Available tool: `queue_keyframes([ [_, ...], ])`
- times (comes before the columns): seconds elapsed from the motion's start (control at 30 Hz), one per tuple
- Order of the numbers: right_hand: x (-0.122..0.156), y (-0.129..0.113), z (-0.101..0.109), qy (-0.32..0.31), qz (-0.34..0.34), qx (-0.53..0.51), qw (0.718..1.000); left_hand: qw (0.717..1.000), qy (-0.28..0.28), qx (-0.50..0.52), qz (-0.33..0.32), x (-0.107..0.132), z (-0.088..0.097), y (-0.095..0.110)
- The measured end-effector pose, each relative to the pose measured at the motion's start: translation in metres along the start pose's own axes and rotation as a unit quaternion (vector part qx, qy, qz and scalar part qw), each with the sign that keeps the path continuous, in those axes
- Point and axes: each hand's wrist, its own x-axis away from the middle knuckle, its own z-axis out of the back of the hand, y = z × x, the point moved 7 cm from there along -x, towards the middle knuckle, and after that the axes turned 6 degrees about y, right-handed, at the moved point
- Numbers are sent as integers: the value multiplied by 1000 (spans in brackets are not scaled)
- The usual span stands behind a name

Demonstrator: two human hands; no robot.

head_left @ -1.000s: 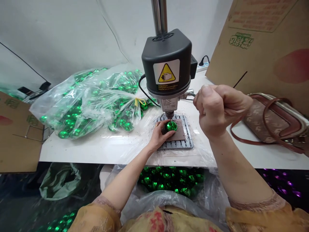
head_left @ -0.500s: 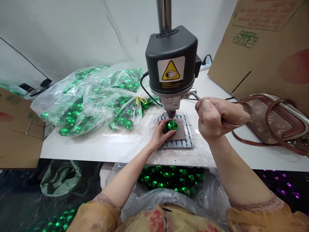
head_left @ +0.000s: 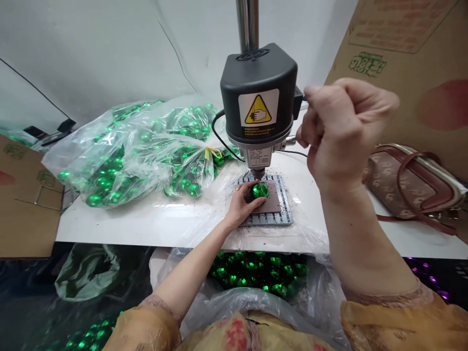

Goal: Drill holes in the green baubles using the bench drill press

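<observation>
Fingers curled round it, my left hand (head_left: 240,204) holds a shiny green faceted ball (head_left: 261,190) on a brown square pad. The pad (head_left: 272,204) lies on the slotted metal base (head_left: 287,217) of a small black drill press (head_left: 259,87). Directly above the ball is the drill's chuck (head_left: 259,172), and its bit reaches down to the top of the ball. To the right of the motor housing, my right hand (head_left: 340,126) is closed round the drill press handle, which the fingers mostly hide.
A tied clear bag of green balls (head_left: 146,151) lies at left on the white table (head_left: 124,226). Below the front edge is an open plastic-lined container of green balls (head_left: 256,273). A handbag (head_left: 413,185) and a large cardboard box (head_left: 402,58) stand at right, another box (head_left: 29,209) at left.
My right hand has risen on the handle and turned more upright. My left hand and the green ball stay in place under the drill.
</observation>
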Motion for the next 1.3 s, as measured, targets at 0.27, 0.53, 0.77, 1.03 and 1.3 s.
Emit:
queue_keyframes([
  [0.27,-10,7,-3,-2,-14,10,1000,1000,7,22,3,0,0,0],
  [0.53,-3,4,0,-23,21,30,999,1000,3,20,-3,0,-2,0],
  [0.77,31,1,20,-9,69,37,997,1000,10,21,-6,0,-2,0],
  [1.03,47,3,28,-26,165,6,986,1000,10,14,-10,-1,-1,-3],
  [1.3,56,8,33,-55,238,-21,969,1000,13,9,-23,1,-1,-2],
])
